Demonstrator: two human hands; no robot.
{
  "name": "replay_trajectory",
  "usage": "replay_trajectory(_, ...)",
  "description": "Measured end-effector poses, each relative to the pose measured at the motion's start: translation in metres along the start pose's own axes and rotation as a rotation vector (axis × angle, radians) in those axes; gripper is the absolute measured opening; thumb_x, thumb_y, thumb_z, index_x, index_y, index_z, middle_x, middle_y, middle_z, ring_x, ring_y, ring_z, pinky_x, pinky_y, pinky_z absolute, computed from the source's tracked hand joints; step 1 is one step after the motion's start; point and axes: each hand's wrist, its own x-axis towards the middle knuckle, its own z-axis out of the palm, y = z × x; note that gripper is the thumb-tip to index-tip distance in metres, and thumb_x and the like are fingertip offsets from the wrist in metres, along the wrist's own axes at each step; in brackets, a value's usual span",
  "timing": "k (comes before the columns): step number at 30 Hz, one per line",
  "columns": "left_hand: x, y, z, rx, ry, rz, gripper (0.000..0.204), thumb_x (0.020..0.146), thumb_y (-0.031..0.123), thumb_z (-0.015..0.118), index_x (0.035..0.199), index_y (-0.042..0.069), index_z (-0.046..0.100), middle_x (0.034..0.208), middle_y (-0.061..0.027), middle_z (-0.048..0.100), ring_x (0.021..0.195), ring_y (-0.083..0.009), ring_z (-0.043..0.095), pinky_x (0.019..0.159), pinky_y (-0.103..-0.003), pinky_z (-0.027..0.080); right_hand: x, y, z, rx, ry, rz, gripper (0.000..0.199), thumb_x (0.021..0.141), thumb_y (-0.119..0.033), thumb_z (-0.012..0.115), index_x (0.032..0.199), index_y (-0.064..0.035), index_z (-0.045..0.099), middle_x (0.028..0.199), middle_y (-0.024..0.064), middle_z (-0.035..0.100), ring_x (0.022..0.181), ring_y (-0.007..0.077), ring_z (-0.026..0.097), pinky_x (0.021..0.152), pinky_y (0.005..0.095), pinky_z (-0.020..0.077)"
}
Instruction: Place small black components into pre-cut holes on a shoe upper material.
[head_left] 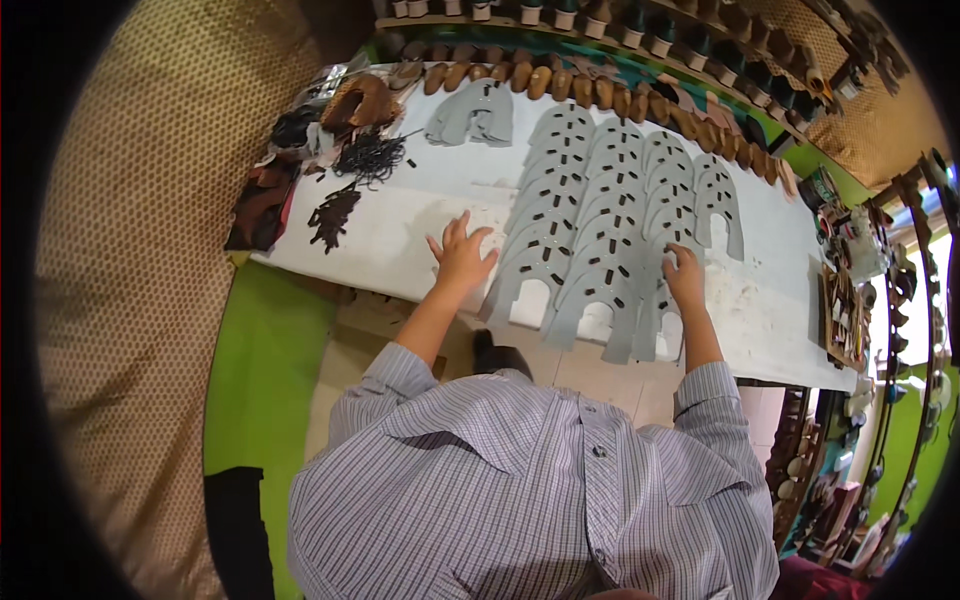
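Note:
My left hand [464, 262] hovers over or rests on the white tabletop, fingers spread and nothing in them. It is left of several overlapping rows of grey U-shaped cut pieces [535, 270], which look like shoe uppers. Small dark strips [556, 229] lie on or are fixed to each piece. At the near part of the third row, my right hand [686, 282] has its fingers bent together beside a dark strip; what they pinch, if anything, is too small to make out. A separate stack of grey pieces [470, 118] lies farther back.
A pile of short dark strips [333, 215] and a tangle of black cords [368, 157] lie at the left of the white table [400, 225]. Brown shoe lasts [540, 82] line its back edge. A can [820, 187] and a wooden tray [843, 315] of tools stand at right.

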Motion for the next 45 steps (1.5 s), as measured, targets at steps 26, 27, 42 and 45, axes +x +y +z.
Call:
replay_trajectory(26, 0.275, -0.152, -0.024, 0.198, 0.116, 0.442, 0.016, 0.072, 0.020, 0.066, 0.087, 0.020, 0.068, 0.127, -0.0041, 0.048, 0.125, -0.0270, 0.035, 0.101, -0.066, 0.007, 0.200, -0.266, 0.211, -0.368, -0.104, -0.082, 0.024, 0.080, -0.028, 0.057, 0.099, -0.0160, 0.065, 0.093, 0.0072, 0.063, 0.089, 0.0265, 0.059, 0.076, 0.0415, 0.0463)
replay_trajectory(27, 0.280, -0.154, -0.024, 0.193, 0.112, 0.447, 0.016, 0.072, 0.020, 0.066, 0.087, 0.020, 0.068, 0.127, -0.0041, 0.048, 0.125, -0.0270, 0.035, 0.101, -0.066, 0.007, 0.203, -0.267, 0.214, -0.391, -0.071, -0.106, 0.023, 0.081, -0.028, 0.057, 0.100, -0.0161, 0.064, 0.093, 0.0081, 0.063, 0.089, 0.0268, 0.059, 0.076, 0.0409, 0.0466)
replay_trajectory(42, 0.305, -0.171, -0.033, 0.140, 0.014, 0.560, 0.006, 0.069, 0.023, 0.069, 0.073, 0.020, 0.068, 0.125, 0.0028, 0.050, 0.125, -0.0233, 0.036, 0.099, -0.069, 0.007, 0.237, -0.252, 0.232, -0.323, -0.181, -0.143, 0.016, 0.072, -0.020, 0.063, 0.087, -0.0161, 0.069, 0.084, 0.0049, 0.065, 0.080, 0.0238, 0.061, 0.070, 0.0366, 0.0474)
replay_trajectory(45, 0.304, -0.163, -0.042, 0.094, 0.113, 0.530, 0.005, 0.072, 0.023, 0.067, 0.075, 0.019, 0.068, 0.122, 0.0026, 0.052, 0.124, -0.0239, 0.037, 0.100, -0.068, 0.006, 0.239, -0.256, 0.226, -0.194, -0.056, -0.150, 0.015, 0.073, -0.018, 0.062, 0.085, -0.0112, 0.068, 0.084, 0.0058, 0.065, 0.080, 0.0254, 0.060, 0.071, 0.0370, 0.0470)
